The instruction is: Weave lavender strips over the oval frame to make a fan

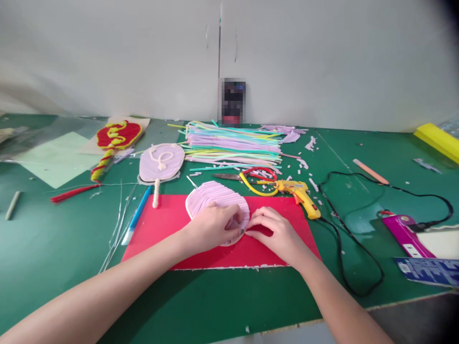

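A lilac fan-shaped piece point(215, 195), covered in rows of pipe cleaner with a pale rim, lies on a red sheet point(158, 241). My left hand point(217, 224) rests over its lower part, fingers curled and thumb tip at the right edge. From the right, my right hand point(274, 231) meets it there, thumb and forefinger pinched together at the rim. Whatever is between the fingertips of either hand is too small to make out. Just behind are red-handled scissors point(260, 176) and a yellow glue gun point(299, 193).
Bundled pastel pipe cleaners point(233, 143) lie behind, with lilac scraps around. At left are a lilac fan point(161, 162), a red-and-yellow fan point(120, 135) and a blue pen point(140, 210). A black cable point(337, 234) loops right toward a purple power strip point(405, 234).
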Demonstrator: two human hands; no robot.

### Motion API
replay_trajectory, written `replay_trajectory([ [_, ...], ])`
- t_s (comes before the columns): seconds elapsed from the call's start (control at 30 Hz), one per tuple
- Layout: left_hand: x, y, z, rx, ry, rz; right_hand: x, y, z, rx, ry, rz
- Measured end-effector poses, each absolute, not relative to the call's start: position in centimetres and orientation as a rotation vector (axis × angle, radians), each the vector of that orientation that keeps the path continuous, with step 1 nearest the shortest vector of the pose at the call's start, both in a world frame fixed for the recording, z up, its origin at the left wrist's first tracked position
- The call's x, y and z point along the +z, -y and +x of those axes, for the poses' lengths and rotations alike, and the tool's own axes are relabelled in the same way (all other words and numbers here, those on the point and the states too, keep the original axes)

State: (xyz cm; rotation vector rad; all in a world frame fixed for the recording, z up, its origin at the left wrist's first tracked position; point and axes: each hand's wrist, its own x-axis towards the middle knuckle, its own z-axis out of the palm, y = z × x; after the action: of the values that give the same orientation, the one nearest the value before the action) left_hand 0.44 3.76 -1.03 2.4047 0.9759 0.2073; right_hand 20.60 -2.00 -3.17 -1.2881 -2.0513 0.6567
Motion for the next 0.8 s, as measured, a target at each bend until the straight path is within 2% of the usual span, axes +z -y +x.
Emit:
replay_trajectory([
  [0.8,-0.92,-3.99,0.32,0.158,-0.978,2.357,-3.18,1.99,20.52,0.695,2.032,-1.349],
])
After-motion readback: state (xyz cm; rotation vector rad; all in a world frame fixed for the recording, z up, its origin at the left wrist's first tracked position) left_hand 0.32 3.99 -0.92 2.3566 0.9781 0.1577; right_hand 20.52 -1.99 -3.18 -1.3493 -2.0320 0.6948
